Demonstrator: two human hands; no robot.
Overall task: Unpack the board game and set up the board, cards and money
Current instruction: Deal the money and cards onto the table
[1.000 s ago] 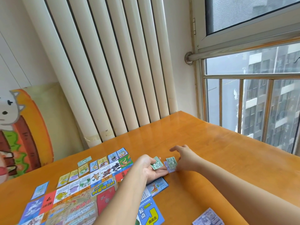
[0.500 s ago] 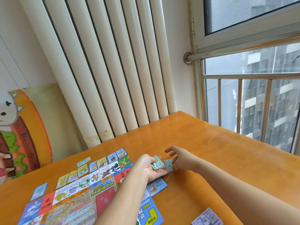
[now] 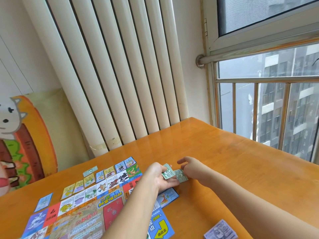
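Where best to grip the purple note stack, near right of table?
The purple note stack lies flat on the table, nothing touching its visible sides. Likely best from above, pinching across two opposite edges; the left edge shows enough thickness to catch. Its near end is out of frame.

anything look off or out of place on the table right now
Nothing looks spilled or torn. One green note lies alone beyond the row of cards, a blue card sits apart off the board's left corner, and another card lies askew at its right edge.
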